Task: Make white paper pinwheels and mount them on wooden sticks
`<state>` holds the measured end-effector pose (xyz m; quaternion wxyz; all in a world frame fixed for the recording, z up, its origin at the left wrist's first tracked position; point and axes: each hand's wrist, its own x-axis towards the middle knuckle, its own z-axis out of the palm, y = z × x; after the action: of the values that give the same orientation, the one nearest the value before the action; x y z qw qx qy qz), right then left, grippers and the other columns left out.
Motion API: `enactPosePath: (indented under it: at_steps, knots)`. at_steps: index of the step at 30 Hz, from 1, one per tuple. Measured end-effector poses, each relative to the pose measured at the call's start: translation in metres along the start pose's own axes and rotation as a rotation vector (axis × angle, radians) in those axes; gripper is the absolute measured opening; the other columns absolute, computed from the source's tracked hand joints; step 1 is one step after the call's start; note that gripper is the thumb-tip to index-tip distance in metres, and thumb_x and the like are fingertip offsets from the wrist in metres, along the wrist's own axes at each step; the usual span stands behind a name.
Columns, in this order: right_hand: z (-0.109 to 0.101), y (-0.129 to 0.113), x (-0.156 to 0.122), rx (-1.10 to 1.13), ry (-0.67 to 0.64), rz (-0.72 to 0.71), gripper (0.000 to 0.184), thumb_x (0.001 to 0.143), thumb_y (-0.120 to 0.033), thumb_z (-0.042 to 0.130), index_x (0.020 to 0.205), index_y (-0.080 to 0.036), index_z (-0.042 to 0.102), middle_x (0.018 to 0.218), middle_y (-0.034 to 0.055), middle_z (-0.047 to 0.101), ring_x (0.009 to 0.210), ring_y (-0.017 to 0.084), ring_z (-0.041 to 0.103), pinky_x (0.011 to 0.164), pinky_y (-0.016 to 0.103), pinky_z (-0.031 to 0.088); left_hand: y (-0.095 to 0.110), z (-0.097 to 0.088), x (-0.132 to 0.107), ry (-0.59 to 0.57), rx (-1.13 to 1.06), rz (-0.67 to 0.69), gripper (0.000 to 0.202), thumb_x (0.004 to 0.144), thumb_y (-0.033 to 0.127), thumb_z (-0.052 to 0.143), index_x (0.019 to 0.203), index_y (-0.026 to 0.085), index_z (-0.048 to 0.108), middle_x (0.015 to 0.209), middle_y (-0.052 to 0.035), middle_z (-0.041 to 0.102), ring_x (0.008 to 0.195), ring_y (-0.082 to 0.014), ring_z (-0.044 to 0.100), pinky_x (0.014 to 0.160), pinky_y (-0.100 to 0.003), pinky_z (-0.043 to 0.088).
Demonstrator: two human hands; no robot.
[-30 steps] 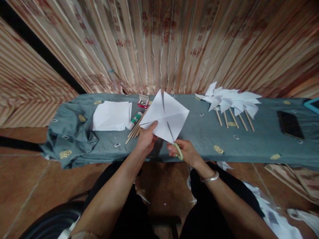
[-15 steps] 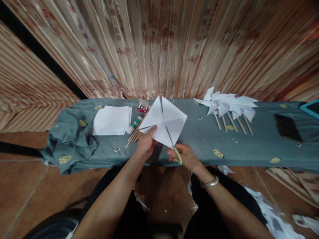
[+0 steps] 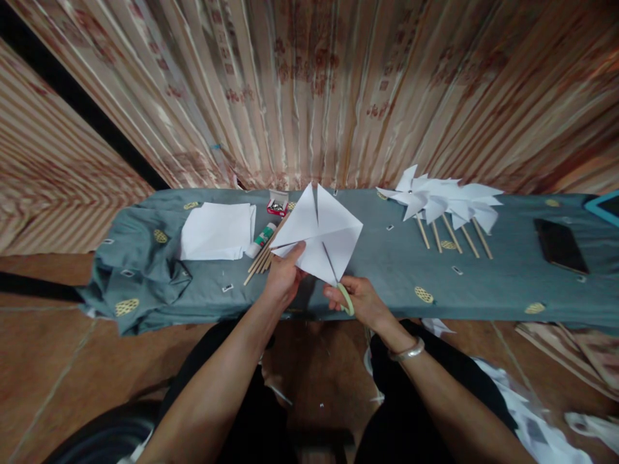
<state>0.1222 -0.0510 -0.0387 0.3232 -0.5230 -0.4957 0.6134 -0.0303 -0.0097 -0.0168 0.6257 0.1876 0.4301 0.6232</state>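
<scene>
My left hand (image 3: 283,278) pinches the near left corner of a white paper square (image 3: 320,233), held tilted above the table's front edge. The sheet shows creases and slits running in from its corners. My right hand (image 3: 360,300) is closed round the pale green handle of a pair of scissors (image 3: 345,298), whose blades reach up into the sheet's lower slit. Both hands hover just in front of the grey-green cloth (image 3: 387,258) that covers the table.
On the cloth lie a stack of white sheets (image 3: 217,231), a glue stick (image 3: 261,239), wooden sticks (image 3: 260,258), a small red box of pins (image 3: 277,204), several finished paper pinwheels (image 3: 442,203) and a black phone (image 3: 560,245). A striped curtain hangs behind. Paper scraps lie on the floor at right.
The paper and both hands have stayed almost still; the scissors' blades sit slightly further into the lower slit. The view has shifted a little.
</scene>
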Motion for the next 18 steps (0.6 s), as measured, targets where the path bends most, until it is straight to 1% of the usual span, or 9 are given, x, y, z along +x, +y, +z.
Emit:
enactPosePath:
  at_steps: [2, 6, 10, 13, 18]
  knots:
    - [0.0006, 0.0002, -0.0001, 0.002, 0.009, 0.006, 0.047, 0.058, -0.062, 0.079, 0.067, -0.017, 0.067, 0.052, -0.0011, 0.062, 0.047, 0.009, 0.051, 0.047, 0.023, 0.038, -0.0007, -0.0006, 0.0004, -0.004, -0.001, 0.009, 0.050, 0.068, 0.017, 0.077, 0.116, 0.018, 0.065, 0.089, -0.0015, 0.073, 0.068, -0.0138, 0.065, 0.060, -0.023, 0.051]
    - [0.0015, 0.0012, 0.0000, 0.017, 0.026, 0.000, 0.048, 0.057, -0.063, 0.079, 0.065, -0.017, 0.067, 0.050, -0.0020, 0.061, 0.045, 0.008, 0.050, 0.047, 0.022, 0.038, -0.0012, -0.0018, 0.0007, -0.009, 0.001, 0.010, 0.049, 0.066, 0.018, 0.078, 0.113, 0.017, 0.065, 0.089, -0.0016, 0.073, 0.068, -0.0137, 0.065, 0.058, -0.022, 0.049]
    - [0.0021, 0.0008, 0.0008, 0.014, 0.024, -0.006, 0.048, 0.057, -0.063, 0.079, 0.064, -0.017, 0.067, 0.049, -0.0019, 0.060, 0.044, 0.008, 0.049, 0.046, 0.023, 0.038, -0.0006, -0.0027, 0.0006, -0.014, -0.001, 0.014, 0.049, 0.065, 0.019, 0.079, 0.112, 0.017, 0.065, 0.092, -0.0027, 0.073, 0.070, -0.0144, 0.065, 0.059, -0.023, 0.050]
    - [0.0023, 0.0012, 0.0016, 0.001, 0.021, -0.016, 0.047, 0.058, -0.063, 0.078, 0.063, -0.017, 0.066, 0.049, -0.0020, 0.060, 0.044, 0.009, 0.049, 0.046, 0.023, 0.038, -0.0006, -0.0028, 0.0005, -0.016, -0.003, 0.013, 0.047, 0.065, 0.019, 0.079, 0.110, 0.017, 0.066, 0.091, -0.0029, 0.073, 0.070, -0.0143, 0.065, 0.059, -0.022, 0.050]
    - [0.0009, 0.0042, 0.0003, -0.033, -0.023, -0.017, 0.047, 0.063, -0.063, 0.076, 0.069, -0.017, 0.067, 0.055, -0.0005, 0.063, 0.048, 0.010, 0.053, 0.049, 0.023, 0.040, 0.0004, -0.0022, 0.0014, 0.008, -0.003, 0.024, 0.043, 0.066, 0.017, 0.077, 0.108, 0.016, 0.067, 0.094, -0.0047, 0.075, 0.076, -0.0170, 0.068, 0.065, -0.025, 0.053]
